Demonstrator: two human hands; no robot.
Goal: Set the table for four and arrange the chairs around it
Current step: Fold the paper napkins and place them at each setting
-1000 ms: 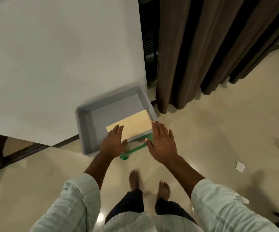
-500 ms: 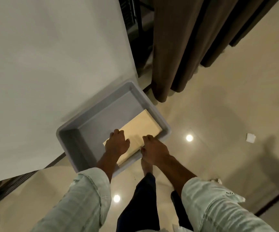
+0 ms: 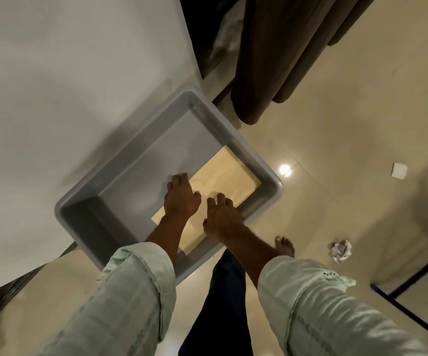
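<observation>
Both hands reach into a grey bin (image 3: 269, 186) on the floor. The left hand (image 3: 180, 200) and right hand (image 3: 222, 217) rest curled on a beige mat (image 3: 227, 176) lying flat inside; whether either grip holds it, I cannot tell.

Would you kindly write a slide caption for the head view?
Both hands, left hand and right hand, reach into a grey bin for the beige mats.

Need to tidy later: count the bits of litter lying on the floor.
2. A flat white paper square lies right of the grey bin; a crumpled white wad lies nearer, beside the bare foot. More may lie outside the frame.
</observation>
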